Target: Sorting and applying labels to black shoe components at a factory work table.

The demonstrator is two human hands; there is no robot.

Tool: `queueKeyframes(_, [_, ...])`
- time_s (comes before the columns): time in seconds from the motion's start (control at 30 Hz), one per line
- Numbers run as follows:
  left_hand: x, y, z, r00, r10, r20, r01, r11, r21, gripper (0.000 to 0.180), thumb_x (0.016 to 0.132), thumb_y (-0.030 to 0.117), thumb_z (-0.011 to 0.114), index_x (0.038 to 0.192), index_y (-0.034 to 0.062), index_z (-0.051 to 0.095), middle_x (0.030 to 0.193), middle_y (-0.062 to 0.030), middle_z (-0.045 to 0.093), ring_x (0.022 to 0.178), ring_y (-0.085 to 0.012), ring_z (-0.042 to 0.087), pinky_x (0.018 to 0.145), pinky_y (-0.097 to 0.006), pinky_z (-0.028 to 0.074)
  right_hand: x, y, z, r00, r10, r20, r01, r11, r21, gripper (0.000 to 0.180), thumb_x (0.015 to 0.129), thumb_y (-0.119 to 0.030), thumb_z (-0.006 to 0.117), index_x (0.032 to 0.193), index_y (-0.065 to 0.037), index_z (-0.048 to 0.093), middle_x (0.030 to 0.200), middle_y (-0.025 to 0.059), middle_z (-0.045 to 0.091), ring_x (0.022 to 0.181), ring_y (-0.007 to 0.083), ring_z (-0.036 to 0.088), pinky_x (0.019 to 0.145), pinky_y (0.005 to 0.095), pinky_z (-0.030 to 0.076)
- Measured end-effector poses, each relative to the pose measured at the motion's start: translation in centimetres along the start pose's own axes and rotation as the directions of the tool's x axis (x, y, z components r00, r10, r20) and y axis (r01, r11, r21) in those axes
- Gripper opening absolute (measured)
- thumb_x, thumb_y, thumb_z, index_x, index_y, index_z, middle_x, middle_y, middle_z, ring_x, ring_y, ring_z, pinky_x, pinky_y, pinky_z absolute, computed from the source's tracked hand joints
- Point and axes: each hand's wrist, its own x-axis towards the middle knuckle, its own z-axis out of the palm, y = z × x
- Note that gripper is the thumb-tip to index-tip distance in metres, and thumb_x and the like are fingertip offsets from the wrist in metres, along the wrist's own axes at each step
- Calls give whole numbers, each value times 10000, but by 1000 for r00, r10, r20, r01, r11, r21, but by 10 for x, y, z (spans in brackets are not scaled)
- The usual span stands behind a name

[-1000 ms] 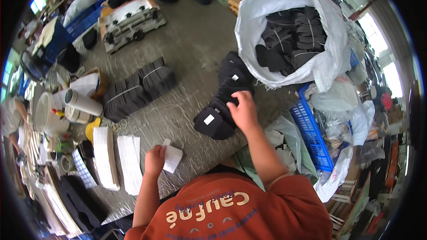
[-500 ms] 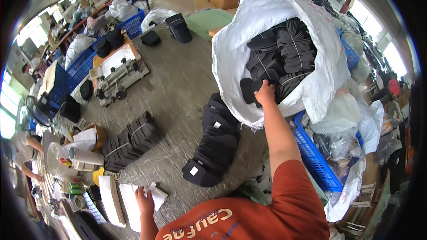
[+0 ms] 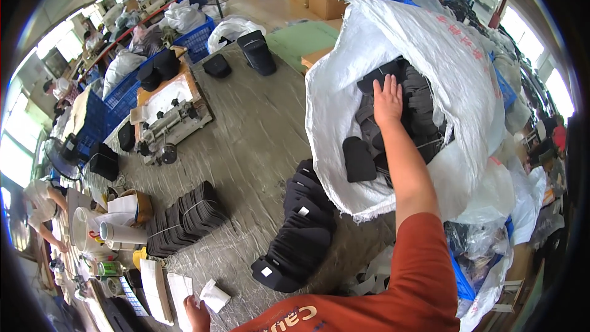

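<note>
My right hand (image 3: pixel 388 101) reaches into a big white woven sack (image 3: pixel 332 101), fingers stretched out, palm down on the bundled dark fabric pads (image 3: pixel 423 107) inside. A loose rounded black pad (image 3: pixel 359 160) lies at the sack's near inner side. My left hand (image 3: pixel 196 316), partly cut off by the lower edge, rests beside stacked white paper strips (image 3: pixel 180 292); its visible fingers are slightly apart and hold nothing I can see. A small white packet (image 3: pixel 214 296) lies beside it. Between my arms, a row of overlapping black pads (image 3: pixel 301 224) carries small white labels.
A tied bundle of black pads (image 3: pixel 186 218) lies on the grey table (image 3: pixel 252 129). Beyond it stands a metal clamp device (image 3: pixel 169 126) on a board. White containers (image 3: pixel 120 232) stand at the left, a blue crate (image 3: pixel 462 273) at the right. A co-worker (image 3: pixel 46 209) is at far left.
My right hand has moved from the sack's near side deeper over the pads, its fingers now straight. The loose pad lies free near the rim. My left hand has drawn slightly toward me.
</note>
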Motion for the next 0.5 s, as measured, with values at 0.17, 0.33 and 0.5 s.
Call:
queueKeyframes(0.17, [-14, -19, 1, 1000, -8, 21, 6, 996, 89, 337, 801, 30, 616, 1108, -50, 505, 1143, -196, 498, 841, -294, 587, 724, -351, 501, 27, 33, 29, 958, -193, 213, 251, 924, -288, 433, 938, -215, 373, 1361, -272, 443, 1481, 106, 318, 1341, 273, 317, 1086, 459, 208])
queueKeyframes(0.33, [-17, -27, 8, 999, -34, 18, 33, 998, 52, 345, 798, 36, 615, 1111, -59, 504, 1129, -208, 504, 791, -290, 597, 694, -340, 505, 42, 34, 25, 947, -167, 275, 248, 924, -291, 298, 889, -158, 478, 1165, -216, 574, 1025, 73, 659, 963, 249, 615, 916, 400, 381])
queueKeyframes(0.5, [-3, 11, -3, 1000, 6, 26, -7, 998, 58, 335, 781, 26, 589, 1096, -70, 527, 1124, -216, 537, 779, -277, 612, 725, -340, 512, 35, 20, -18, 980, -176, 95, 168, 982, 89, 255, 852, -87, 501, 1081, -143, 599, 838, 111, 674, 848, 299, 651, 798, 440, 439])
